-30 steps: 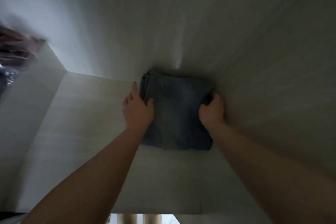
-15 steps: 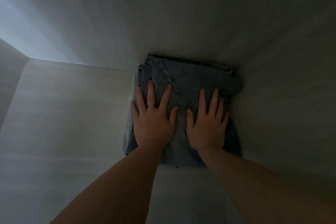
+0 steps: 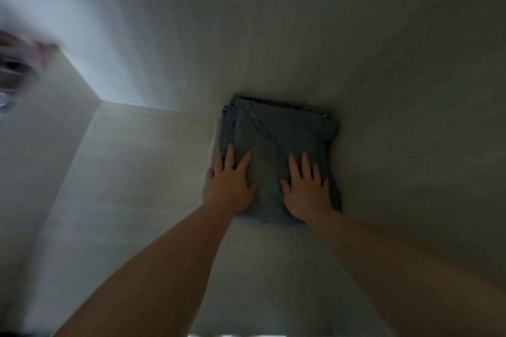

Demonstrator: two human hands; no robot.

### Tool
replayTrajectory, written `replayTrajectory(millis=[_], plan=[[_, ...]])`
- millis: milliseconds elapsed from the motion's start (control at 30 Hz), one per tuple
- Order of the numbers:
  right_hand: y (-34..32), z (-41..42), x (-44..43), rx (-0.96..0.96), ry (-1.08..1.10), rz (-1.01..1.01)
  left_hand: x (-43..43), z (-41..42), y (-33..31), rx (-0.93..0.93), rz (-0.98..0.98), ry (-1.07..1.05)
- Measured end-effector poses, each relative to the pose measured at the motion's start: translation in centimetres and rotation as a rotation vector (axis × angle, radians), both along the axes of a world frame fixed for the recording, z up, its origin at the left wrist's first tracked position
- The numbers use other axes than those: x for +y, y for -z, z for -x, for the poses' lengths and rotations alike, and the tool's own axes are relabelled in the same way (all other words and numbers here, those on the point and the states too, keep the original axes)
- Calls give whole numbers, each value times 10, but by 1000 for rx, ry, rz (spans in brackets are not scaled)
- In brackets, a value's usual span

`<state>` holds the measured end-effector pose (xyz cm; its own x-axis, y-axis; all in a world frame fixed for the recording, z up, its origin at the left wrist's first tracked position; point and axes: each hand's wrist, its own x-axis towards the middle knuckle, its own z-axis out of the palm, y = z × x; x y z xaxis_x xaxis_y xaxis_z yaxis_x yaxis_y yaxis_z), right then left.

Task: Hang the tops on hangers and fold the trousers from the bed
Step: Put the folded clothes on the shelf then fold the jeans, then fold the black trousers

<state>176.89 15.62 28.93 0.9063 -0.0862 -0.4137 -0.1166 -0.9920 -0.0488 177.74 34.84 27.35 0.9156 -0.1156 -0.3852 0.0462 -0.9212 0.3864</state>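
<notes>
- The folded trousers (image 3: 276, 131), blue denim, lie flat as a squarish stack of layers on a pale shelf (image 3: 137, 172) inside a dim, box-like compartment.
- The stack sits in the far right corner of the shelf: its far edge lies against the back wall (image 3: 191, 35) and its right edge against the right side wall (image 3: 410, 117).
- A seam line runs diagonally across the top layer, and the layered folds show along the left edge.
- The left hand (image 3: 231, 186) lies palm down on the left half of the trousers, fingers straight and spread, the outermost finger at the stack's left edge.
- A thin band shows on one finger of that hand; it is too dim to tell more.
- The right hand (image 3: 306, 191) lies palm down on the right half, fingers straight and slightly fanned, near the right side wall.
- The two hands are apart, a strip of denim bare between the thumbs.
- Both bare forearms reach in from the near edge.
- The rest of the shelf stretches to the left side wall (image 3: 41, 145), where light falls in.
- At the far left edge a blurred dark shape (image 3: 16, 63) shows; I cannot tell what it is.
</notes>
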Motion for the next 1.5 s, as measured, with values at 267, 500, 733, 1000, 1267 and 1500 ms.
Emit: replayTrajectory(millis=[267, 500, 733, 1000, 1267, 1500], plan=[[-62, 128, 19, 181, -94, -17, 31, 157, -46, 278, 98, -92], [-126, 198, 66, 1, -41, -265, 59, 219, -100, 133, 305, -323], [-176, 263, 84, -153, -228, -336, 80, 302, -160, -81, 354, -463], [-205, 344, 73, -149, -582, -425, 67, 437, -222, -261, 127, -613], [-224, 425, 88, -84, -812, -655, 36, 585, -250, -404, -101, -842], [-242, 489, 117, -57, -1053, -859, 22, 693, -259, -353, -269, -1136]])
